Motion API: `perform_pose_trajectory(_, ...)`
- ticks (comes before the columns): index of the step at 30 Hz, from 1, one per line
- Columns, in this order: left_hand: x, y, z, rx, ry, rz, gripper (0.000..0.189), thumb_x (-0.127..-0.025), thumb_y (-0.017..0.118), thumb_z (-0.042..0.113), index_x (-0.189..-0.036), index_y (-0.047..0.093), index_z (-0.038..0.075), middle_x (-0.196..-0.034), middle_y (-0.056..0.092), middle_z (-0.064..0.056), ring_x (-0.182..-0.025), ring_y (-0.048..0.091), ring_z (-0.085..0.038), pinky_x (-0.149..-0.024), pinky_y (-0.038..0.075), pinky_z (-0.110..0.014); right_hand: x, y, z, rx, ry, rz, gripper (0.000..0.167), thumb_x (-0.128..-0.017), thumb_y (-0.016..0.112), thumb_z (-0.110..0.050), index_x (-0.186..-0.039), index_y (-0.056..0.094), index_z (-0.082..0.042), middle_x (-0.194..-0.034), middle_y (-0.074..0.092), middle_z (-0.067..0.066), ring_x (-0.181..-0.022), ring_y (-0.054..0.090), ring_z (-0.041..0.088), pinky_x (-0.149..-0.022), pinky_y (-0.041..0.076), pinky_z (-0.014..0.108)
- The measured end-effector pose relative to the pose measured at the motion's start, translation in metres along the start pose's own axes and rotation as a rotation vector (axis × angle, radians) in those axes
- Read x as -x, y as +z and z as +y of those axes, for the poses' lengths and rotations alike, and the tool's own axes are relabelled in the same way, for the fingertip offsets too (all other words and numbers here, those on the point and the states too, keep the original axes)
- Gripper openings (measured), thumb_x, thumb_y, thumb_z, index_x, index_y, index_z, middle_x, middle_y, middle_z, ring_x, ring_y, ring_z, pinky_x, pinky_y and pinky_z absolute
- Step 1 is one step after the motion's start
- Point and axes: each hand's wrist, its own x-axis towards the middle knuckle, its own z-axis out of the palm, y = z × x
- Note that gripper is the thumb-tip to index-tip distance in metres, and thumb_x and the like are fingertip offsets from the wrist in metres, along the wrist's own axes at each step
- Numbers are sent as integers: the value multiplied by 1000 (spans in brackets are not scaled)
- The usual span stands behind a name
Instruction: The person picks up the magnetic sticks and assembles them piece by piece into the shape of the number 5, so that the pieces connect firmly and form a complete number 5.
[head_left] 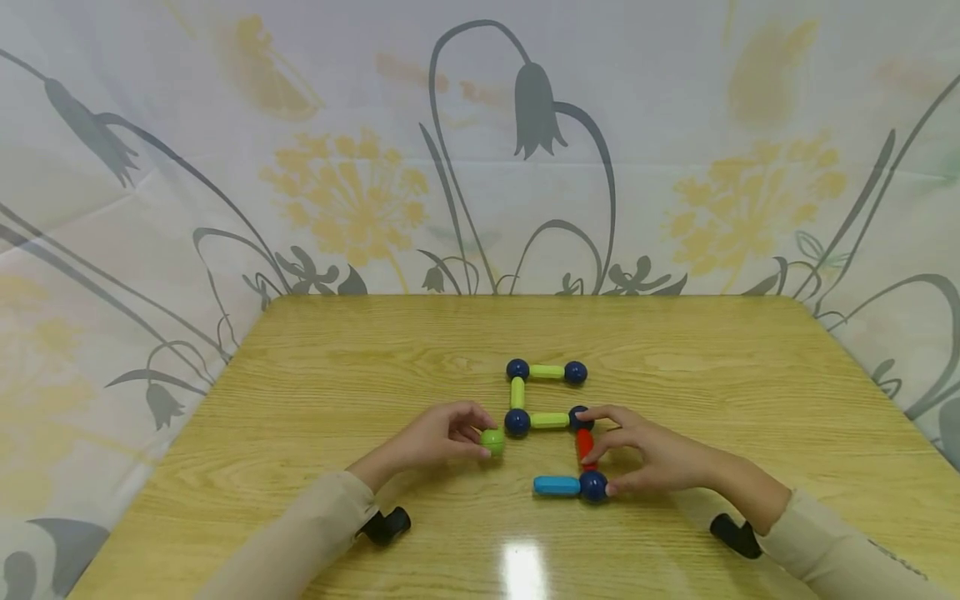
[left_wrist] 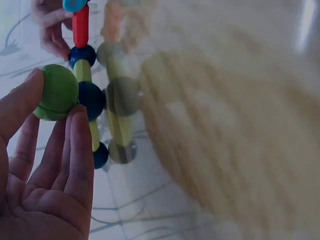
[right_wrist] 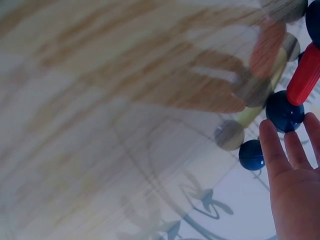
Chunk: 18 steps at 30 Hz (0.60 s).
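Observation:
Between thumb and fingertips, my left hand pinches a green ball; the left wrist view shows this ball up close. My right hand reaches along the right side of a chain of rods and balls, fingers extended. Its fingertips touch a dark blue ball and the red rod below it. The thumb rests against the lower dark blue ball, from which a light blue rod points left. In the right wrist view, straight fingers meet a dark blue ball.
Yellow-green rods and more dark blue balls continue the chain toward the far side of the wooden table. Behind the table hangs a flower-patterned cloth. A black wrist device sits under the left sleeve.

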Motion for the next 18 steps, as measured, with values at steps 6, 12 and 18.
perform_pose_trajectory(6,4,9,4,31,2,-102,28,-80,74,8,-106,63,8,-104,62,-1,-91,61,-13,-78,51,-23,0,1,0,-2,1,3,20,-82,73,-29,-101,66,-29,-139,36,12,-124,33,39,-92,40,52)
perform_pose_trajectory(12,4,15,9,11,11,-195,27,-80,73,3,-105,64,9,-103,62,2,-89,60,-8,-78,50,-22,0,0,1,6,3,3,20,-82,73,-29,-101,66,-30,-140,36,12,-124,33,39,-92,39,52)
perform_pose_trajectory(18,2,21,12,17,20,-244,28,-79,73,-1,-104,65,8,-101,62,3,-88,60,-7,-77,51,-22,0,0,2,20,-7,4,20,-82,73,-30,-101,65,-30,-139,36,11,-124,33,38,-92,39,53)
